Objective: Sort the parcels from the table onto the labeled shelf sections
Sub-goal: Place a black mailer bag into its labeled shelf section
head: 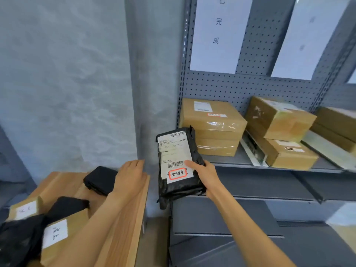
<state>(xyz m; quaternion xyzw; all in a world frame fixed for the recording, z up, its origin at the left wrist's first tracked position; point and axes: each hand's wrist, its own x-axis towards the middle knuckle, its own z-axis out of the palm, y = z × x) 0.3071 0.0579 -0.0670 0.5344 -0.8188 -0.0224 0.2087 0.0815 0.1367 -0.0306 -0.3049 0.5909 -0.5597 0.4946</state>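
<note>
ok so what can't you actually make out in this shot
Head view only:
- Second wall sign: its characters are blurred.
- Fine print on the black parcel in the right hand: too small.
- Small black parcel: partly behind the left hand.
- Rightmost box: cut off by the frame edge.

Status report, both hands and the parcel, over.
Right hand holds black parcel in front of shelf. Left hand open, over table. Cardboard boxes already on shelf.
</note>
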